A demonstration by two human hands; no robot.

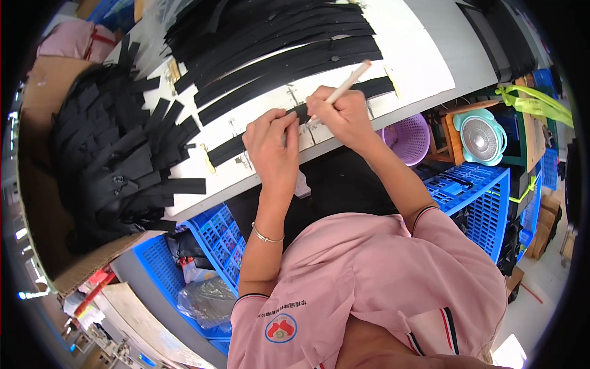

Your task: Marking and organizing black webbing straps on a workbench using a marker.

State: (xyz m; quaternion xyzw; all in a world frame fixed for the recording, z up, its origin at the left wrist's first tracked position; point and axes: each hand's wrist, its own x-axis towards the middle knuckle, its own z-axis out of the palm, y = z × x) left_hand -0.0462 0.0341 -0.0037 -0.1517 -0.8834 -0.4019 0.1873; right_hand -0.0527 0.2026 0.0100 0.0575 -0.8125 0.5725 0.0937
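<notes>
One black fabric strip [227, 151] lies across a white board [424, 58] on the table, close to its front edge. My left hand [271, 144] rests on the middle of this strip, thumb and fingers drawn together and pressing it down. In my right hand [345, 117] is a pale pencil [351, 80], held tilted with its lower end at the strip, just right of the left fingers. Dark pen marks show on the board along both sides of the strip. Further back, several more black strips [276, 49] lie side by side in rows.
A cardboard box [46, 83] heaped with black strips [110, 147] stands at the left. Blue plastic crates [218, 237] sit below the table on both sides. On the right are a purple basket [409, 138], a turquoise fan [482, 140] and a yellow-green ribbon [538, 104].
</notes>
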